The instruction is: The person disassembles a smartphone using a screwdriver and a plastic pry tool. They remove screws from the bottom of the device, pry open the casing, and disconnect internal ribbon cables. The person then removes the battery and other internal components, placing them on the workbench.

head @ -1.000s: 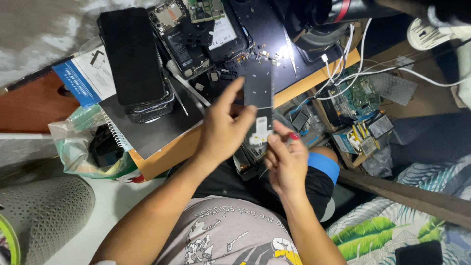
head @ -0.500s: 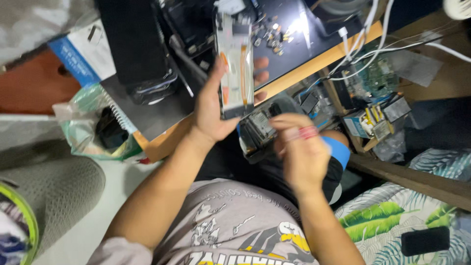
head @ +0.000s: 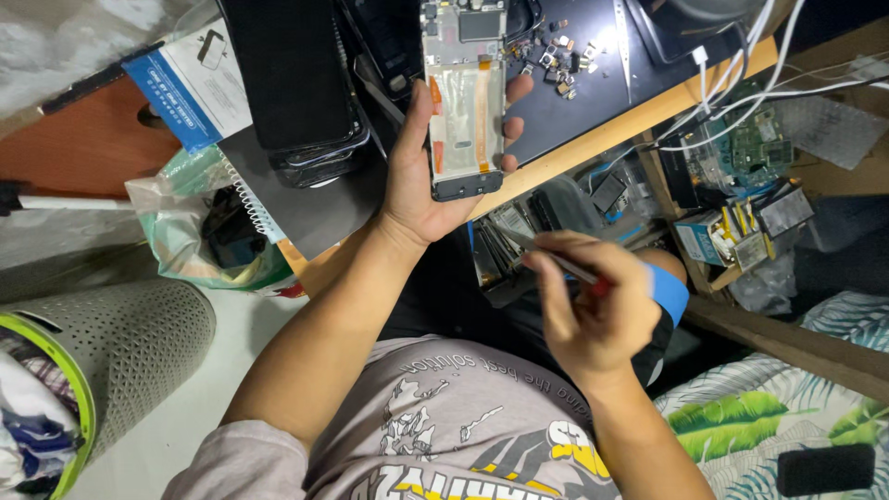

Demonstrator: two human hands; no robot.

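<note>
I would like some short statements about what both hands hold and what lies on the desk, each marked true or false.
1. The left hand holds an opened phone frame upright over the desk edge. True.
2. The right hand is empty. False: it grips a thin tool with a metal tip between its fingers.
3. The tool's tip touches the phone frame. False: the tip is apart from it, lower down, near the person's lap.
4. Small loose parts lie on the dark mat beyond the phone frame. True.
5. A stack of dark phones lies to the left of the held frame in the picture. True.
6. The grey mesh basket stands on the desk. False: it stands on the floor beside it.
</note>
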